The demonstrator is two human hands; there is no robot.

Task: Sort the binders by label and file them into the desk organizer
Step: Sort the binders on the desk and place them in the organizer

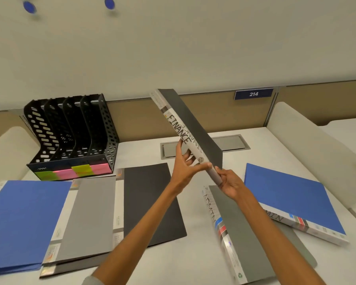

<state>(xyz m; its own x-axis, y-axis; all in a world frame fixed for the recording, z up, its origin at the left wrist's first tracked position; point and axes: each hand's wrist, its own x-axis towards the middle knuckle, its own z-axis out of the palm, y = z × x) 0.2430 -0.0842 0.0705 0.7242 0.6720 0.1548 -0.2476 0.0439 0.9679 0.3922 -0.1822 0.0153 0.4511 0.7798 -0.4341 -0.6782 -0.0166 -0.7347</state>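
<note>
Above the table from the head cam, both hands have the FINANCE binder tilted up: left hand clamped mid-spine, right hand pinching the bottom end. I'd match its label to the sticky tabs first, then slide it upright into the organizer at back left.

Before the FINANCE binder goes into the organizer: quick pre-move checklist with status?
1. Held by both hands: left hand and right hand grip the FINANCE binder: ok.
2. Spine label readable: ok.
3. Organizer slots free: ok, all look empty.
4. Slot tags legible: sticky notes show no readable text: cannot tell.
5. Path to organizer unobstructed: ok.
</note>
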